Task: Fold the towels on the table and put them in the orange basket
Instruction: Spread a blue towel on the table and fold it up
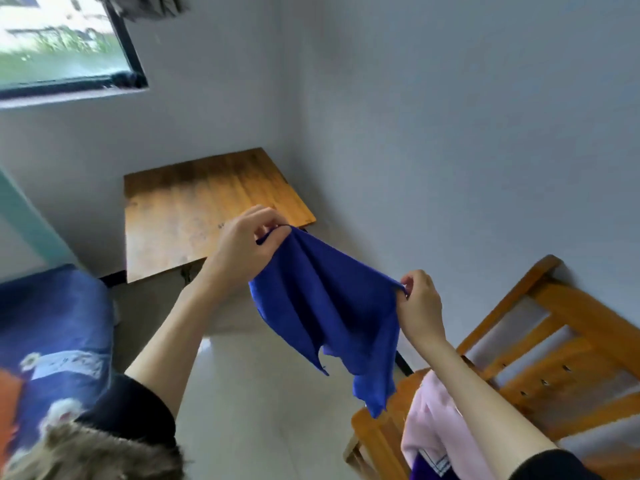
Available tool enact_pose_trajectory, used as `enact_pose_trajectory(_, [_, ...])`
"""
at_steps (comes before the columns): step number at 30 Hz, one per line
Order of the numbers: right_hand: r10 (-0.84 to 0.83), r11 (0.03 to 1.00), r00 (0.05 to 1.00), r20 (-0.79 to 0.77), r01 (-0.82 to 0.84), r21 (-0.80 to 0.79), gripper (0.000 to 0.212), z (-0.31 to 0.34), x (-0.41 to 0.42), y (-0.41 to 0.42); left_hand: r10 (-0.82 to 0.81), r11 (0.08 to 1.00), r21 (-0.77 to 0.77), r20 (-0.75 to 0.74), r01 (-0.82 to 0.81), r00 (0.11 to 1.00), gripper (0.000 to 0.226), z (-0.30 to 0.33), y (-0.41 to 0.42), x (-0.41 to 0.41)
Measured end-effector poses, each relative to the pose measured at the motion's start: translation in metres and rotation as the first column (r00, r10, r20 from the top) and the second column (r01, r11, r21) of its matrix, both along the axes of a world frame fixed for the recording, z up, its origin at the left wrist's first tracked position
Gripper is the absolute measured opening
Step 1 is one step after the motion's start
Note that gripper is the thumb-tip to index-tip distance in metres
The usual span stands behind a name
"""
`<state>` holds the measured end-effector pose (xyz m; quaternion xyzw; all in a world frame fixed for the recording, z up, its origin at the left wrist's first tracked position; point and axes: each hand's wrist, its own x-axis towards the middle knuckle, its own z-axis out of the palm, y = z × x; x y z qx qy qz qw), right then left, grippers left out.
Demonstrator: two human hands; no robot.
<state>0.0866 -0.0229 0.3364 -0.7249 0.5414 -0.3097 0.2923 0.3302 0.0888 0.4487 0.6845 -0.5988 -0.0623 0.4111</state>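
Note:
A blue towel (pixel 325 306) hangs in the air in front of me, stretched between both hands. My left hand (pixel 247 242) pinches one upper corner, above the near right corner of the wooden table (pixel 194 209). My right hand (pixel 420 303) pinches the other upper corner, lower and to the right. The towel's lower edge droops in loose folds over the floor. No orange basket is clearly in view; an orange patch (pixel 8 407) shows at the far left edge.
A wooden chair (pixel 540 344) stands at the right against the wall, with a pink cloth (pixel 429 431) and something purple on its seat. A bed with blue patterned bedding (pixel 52 327) is at the left. A window (pixel 62 39) is at upper left.

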Motion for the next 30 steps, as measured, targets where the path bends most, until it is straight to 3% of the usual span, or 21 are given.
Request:
enact_pose_trajectory(3, [0.022, 0.996, 0.999, 0.042, -0.025, 0.08, 0.01, 0.008, 0.047, -0.007, 0.156, 0.987, -0.038, -0.019, -0.156, 0.988, 0.011, 0.005, 0.024, 0.05])
enact_pose_trajectory(8, [0.123, 0.972, 0.98, 0.157, -0.151, 0.179, 0.029, 0.034, 0.143, -0.014, 0.359, 0.928, 0.098, 0.01, -0.358, 0.933, 0.016, -0.008, 0.053, 0.143])
enact_pose_trajectory(13, [0.356, 0.912, 0.901, 0.248, -0.393, 0.121, 0.018, 0.077, 0.23, -0.014, 0.513, 0.803, 0.297, 0.096, -0.517, 0.853, 0.01, -0.033, 0.07, 0.232])
enact_pose_trajectory(20, [0.616, 0.77, 0.766, 0.182, -0.635, 0.067, 0.015, 0.109, 0.331, -0.015, 0.509, 0.775, 0.401, 0.062, -0.488, 0.859, 0.026, -0.055, 0.057, 0.303])
enact_pose_trajectory(24, [0.597, 0.796, 0.792, 0.129, -0.604, 0.027, 0.014, 0.115, 0.369, -0.053, 0.494, 0.806, 0.401, -0.052, -0.435, 0.868, 0.013, -0.061, 0.043, 0.341])
enact_pose_trajectory(30, [0.589, 0.793, 0.789, -0.173, -0.606, -0.063, 0.025, 0.097, 0.432, -0.122, 0.673, 0.74, 0.193, -0.19, -0.644, 0.715, 0.014, -0.058, 0.016, 0.402])
